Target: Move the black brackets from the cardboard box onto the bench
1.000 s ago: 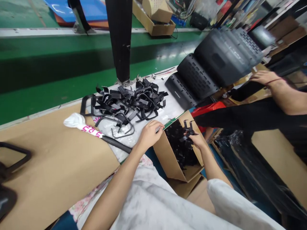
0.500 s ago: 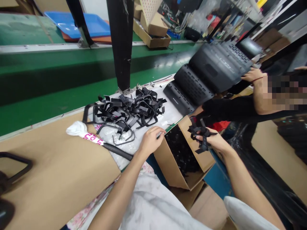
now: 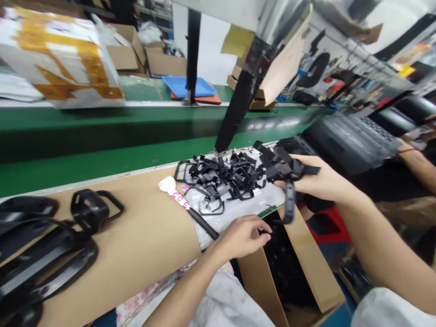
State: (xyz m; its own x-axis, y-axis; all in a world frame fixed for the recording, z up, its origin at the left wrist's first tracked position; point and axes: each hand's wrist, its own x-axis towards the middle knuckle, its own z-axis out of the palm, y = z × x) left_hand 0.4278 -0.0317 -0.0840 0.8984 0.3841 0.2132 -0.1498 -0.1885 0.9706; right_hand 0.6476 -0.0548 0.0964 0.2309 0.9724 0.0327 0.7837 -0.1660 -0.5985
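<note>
My right hand [image 3: 318, 179] grips a bunch of black plastic strips [image 3: 281, 165], held up above the right end of the pile. One curved strip hangs down from the bunch. My left hand [image 3: 243, 236] reaches over the near rim of an open cardboard box [image 3: 315, 259], thumb and fingers apart with nothing between them. Inside the box lie many dark pieces, hard to tell apart. A tangled pile of black plastic strips and bent frames [image 3: 228, 175] rests on clear plastic sheeting. Left of it lies a black-handled tool [image 3: 202, 222], its head wrapped in white material.
Black molded plastic parts [image 3: 51, 245] lie on a cardboard sheet [image 3: 146, 240] at left. A black post [image 3: 235, 109] stands behind the pile. At right, another person's arm [image 3: 417, 163] is beside large black panels [image 3: 354, 136]. A red crate [image 3: 329, 227] sits below.
The view has swung left, bringing the black molded parts further into sight. My right hand has raised the strips from beside the box. My left hand has moved over the box rim, fingers spreading.
</note>
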